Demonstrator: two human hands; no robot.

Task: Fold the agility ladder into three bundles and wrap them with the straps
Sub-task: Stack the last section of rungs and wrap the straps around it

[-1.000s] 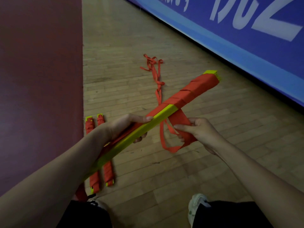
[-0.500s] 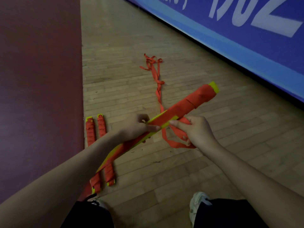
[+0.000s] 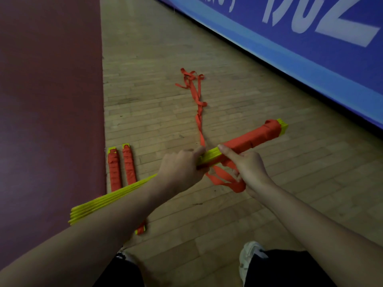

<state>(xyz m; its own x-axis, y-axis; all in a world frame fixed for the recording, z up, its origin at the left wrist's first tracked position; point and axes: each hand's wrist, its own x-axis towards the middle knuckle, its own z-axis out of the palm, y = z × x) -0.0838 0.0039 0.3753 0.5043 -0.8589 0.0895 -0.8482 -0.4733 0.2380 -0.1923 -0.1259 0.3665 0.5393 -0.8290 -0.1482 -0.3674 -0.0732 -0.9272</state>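
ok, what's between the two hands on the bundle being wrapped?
Head view: a short unwrapped stretch of yellow rungs between left hand and right hand; the orange strap trails away from it across the floor, loops hanging below.

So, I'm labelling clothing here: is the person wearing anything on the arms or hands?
No. The left hand and right hand are bare: no gloves, rings or watch show. The left forearm and right forearm are bare too, no sleeve in view.
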